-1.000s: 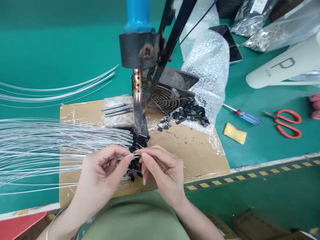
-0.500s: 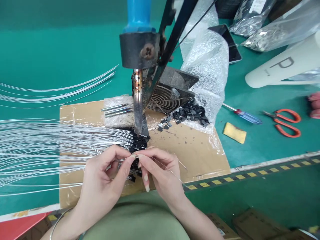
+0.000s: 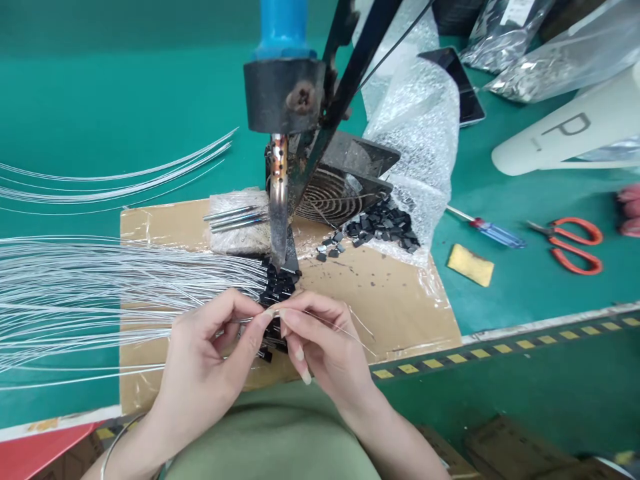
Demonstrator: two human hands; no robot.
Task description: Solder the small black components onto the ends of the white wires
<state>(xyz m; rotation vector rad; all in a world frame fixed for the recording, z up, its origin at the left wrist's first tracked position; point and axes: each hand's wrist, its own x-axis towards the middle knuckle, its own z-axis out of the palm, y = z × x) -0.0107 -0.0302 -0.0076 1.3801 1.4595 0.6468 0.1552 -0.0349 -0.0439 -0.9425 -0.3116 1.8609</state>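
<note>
While a wire (image 3: 245,320) is pinched between the thumb and forefinger of the left hand (image 3: 213,360), thin strands (image 3: 361,321) are gripped the same way by the right hand (image 3: 327,350), their ends being led out past it toward the right. Both pinches are drawn tight, and the fingertips are brought close together just below the centre of the frame; whether wire and strands are joined there cannot be told, as the spot is covered by the fingers. Behind the hands, black pieces (image 3: 277,287) are clustered at the ends of many white wires (image 3: 100,273), which are spread across the left of the frame. Above this cluster, a blue-handled soldering iron (image 3: 284,30) is held tip-down by a black bracket (image 3: 350,73). A fan (image 3: 340,193) is set behind it, with small black blocks (image 3: 385,227) heaped beside it. At the right, a screwdriver (image 3: 495,233), a yellow sponge (image 3: 470,265) and orange-handled scissors (image 3: 577,247) are laid on the green surface (image 3: 505,287).
</note>
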